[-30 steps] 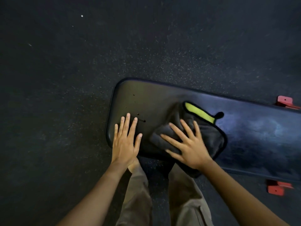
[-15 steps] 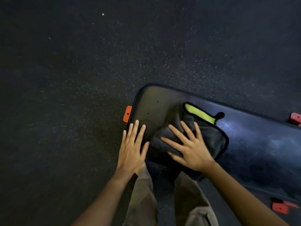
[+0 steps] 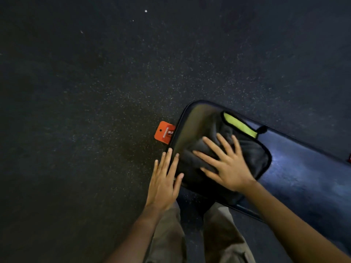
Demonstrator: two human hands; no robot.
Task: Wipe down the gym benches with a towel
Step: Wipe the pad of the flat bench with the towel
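Head view: looking straight down at the person's own hands and legs.
Floor: a dark rubber floor (image 3: 95, 92) with many fine pale specks fills most of the picture; the light is weak.
Counter: a long padded counter (image 3: 303, 173) in black, shiny cover runs from the centre to the right edge. Its rounded end points left, and it has a dull bluish shine on the right part.
Towel: a dark grey towel (image 3: 252, 154) with black edging lies on the left end of the counter, bunched under the fingers. Its near part hangs over the near edge.
Strip: a yellow-green strip (image 3: 239, 125) is on the far edge of the towel, beside a small black loop.
Right hand: the right hand (image 3: 229, 168) lies flat on the towel; its grip is apart, with the fingers straight and spread.
Left hand: the left hand (image 3: 163, 185) is at the counter's end corner; its grip is apart, with the fingers straight and close together. The thumb seems to touch the rim, but I cannot say this for sure.
Foot plate: an orange plate (image 3: 164, 132) sits on the floor, just beside the counter's end.
Writing: small white letters are on the orange plate, too blurred to read.
Legs: khaki trousers (image 3: 167, 234) are at the bottom, between the arms.
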